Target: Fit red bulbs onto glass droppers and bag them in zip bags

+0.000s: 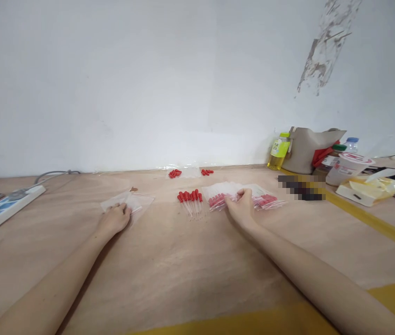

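On the left, my left hand (115, 217) rests on a small stack of clear plastic bags (143, 201), its fingers curled closed on the top of them. My right hand (242, 207) is closed at a row of clear bags of red-topped droppers (216, 200), thumb and fingers pinched over the plastic. Part of those bags is hidden behind the hand. Between my hands lies a fanned group of loose droppers (190, 197) with red rubber bulbs and thin clear stems, touched by neither hand.
Loose red rubber bulbs (174, 173) lie by the wall, with a second small pile (207, 172) beside them. A power strip (12, 204) is at left. At right stand a yellow-green bottle (279, 152), a grey bag (300, 149), a lidded cup (347, 168) and a tissue pack (368, 190).
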Motion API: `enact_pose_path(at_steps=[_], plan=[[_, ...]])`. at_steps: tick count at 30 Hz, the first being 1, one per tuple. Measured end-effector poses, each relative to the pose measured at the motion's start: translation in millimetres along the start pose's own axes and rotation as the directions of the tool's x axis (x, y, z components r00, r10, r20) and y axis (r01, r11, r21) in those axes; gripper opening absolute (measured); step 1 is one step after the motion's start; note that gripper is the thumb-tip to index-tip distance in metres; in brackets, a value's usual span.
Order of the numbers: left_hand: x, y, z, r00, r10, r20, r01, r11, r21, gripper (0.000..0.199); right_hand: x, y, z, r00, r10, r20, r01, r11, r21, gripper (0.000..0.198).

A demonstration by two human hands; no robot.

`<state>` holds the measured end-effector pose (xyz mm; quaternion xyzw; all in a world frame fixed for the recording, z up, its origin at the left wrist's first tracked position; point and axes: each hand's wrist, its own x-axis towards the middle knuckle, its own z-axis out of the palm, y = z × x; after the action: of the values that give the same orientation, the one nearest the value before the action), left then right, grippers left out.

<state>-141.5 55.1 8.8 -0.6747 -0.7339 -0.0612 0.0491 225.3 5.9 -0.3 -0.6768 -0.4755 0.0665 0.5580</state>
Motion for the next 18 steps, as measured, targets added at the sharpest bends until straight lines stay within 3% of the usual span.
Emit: enact_pose_path(at_steps=[2, 5, 6, 8, 10, 12, 14, 15, 18], plan=[[-3.7, 3.5, -6.4, 1.0, -0.003, 0.015, 0.003, 1.0, 0.012, 0.04, -2.2, -9.6, -4.7, 0.983, -0.174, 0.057, 0.18, 0.976, -0.121, 0.019], [-9.3, 7.0, -13.1, 0.999, -0.026, -0.035, 0.027, 0.999, 0.032, 0.037, -7.0, -27.2, 1.8, 0.859, -0.302, 0.413, 0.398, 0.902, -0.169, 0.008], [-10.7, 7.9, -14.4, 0.997, -0.021, -0.071, 0.023, 0.999, 0.028, 0.037, -8.5, -32.5, 7.1, 0.815, -0.272, 0.511, 0.418, 0.887, -0.196, 0.008], [-12.7, 10.5, -16.3, 0.989, 0.003, -0.145, -0.001, 1.0, 0.012, 0.037, -10.1, -40.8, 19.6, 0.773, -0.166, 0.612, 0.406, 0.871, -0.276, 0.008], [-14.6, 15.6, -19.2, 0.972, 0.061, -0.226, -0.083, 0.993, -0.09, 0.037, -9.5, -46.3, 31.6, 0.775, -0.082, 0.627, 0.371, 0.862, -0.346, 0.014], [-18.6, 24.8, -24.9, 0.935, 0.163, -0.314, -0.252, 0.93, -0.268, 0.037, -7.0, -49.7, 41.0, 0.784, -0.038, 0.62, 0.34, 0.862, -0.376, 0.025], [-26.9, 38.4, -33.6, 0.873, 0.352, -0.337, -0.475, 0.768, -0.43, 0.038, -4.1, -51.9, 47.7, 0.783, -0.008, 0.622, 0.315, 0.867, -0.385, 0.035], [-32.7, 46.4, -38.5, 0.829, 0.478, -0.289, -0.558, 0.676, -0.482, 0.038, -2.9, -53.0, 50.4, 0.782, 0.008, 0.623, 0.301, 0.871, -0.389, 0.038], [-54.0, 71.4, -50.6, 0.576, 0.813, -0.089, -0.692, 0.427, -0.583, 0.035, -1.0, -57.8, 55.6, 0.783, 0.057, 0.619, 0.253, 0.881, -0.401, 0.045]])
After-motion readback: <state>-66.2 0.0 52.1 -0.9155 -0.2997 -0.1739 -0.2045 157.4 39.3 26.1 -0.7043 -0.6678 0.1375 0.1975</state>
